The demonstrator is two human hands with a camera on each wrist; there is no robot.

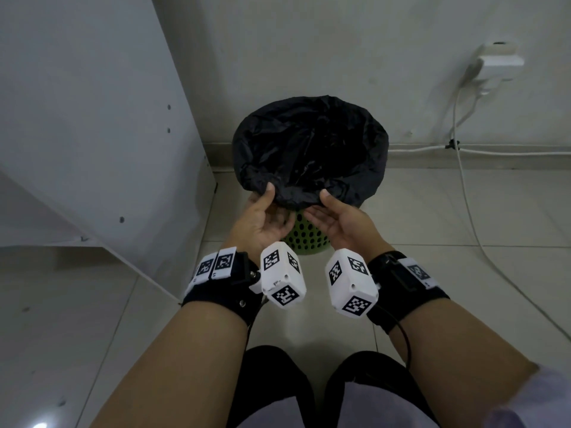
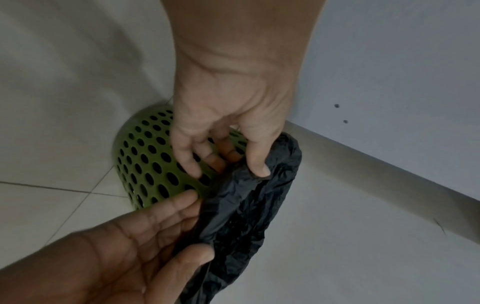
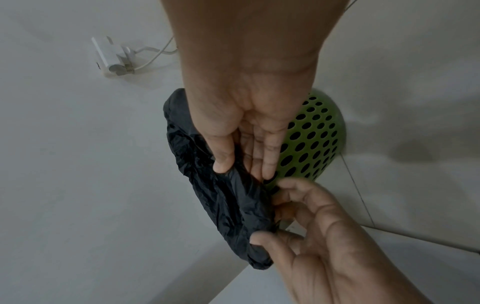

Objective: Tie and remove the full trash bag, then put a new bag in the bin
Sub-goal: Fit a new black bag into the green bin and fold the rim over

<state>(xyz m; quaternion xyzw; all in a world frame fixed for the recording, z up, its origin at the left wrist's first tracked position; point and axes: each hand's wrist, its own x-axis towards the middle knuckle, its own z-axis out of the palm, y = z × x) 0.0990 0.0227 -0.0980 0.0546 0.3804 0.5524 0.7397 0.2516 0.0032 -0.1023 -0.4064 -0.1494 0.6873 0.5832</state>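
A black trash bag [image 1: 309, 143] lines a green perforated bin [image 1: 304, 236] on the tiled floor against the wall; its mouth is open and folded over the rim. Both hands are at the near rim, palms up. My left hand [image 1: 265, 211] has its thumb on top of the bag's folded edge [image 2: 262, 197] and its fingers beneath, pinching it. My right hand [image 1: 330, 211] pinches the same edge a little to the right, thumb above [image 3: 222, 164] and fingers under the plastic. What lies inside the bag is too dark to tell.
A white cabinet panel [image 1: 92, 118] stands close on the bin's left. A white plug adapter [image 1: 497, 61] sits on the wall at the right, and its cable [image 1: 463, 168] runs down and across the floor. My knees are at the bottom edge.
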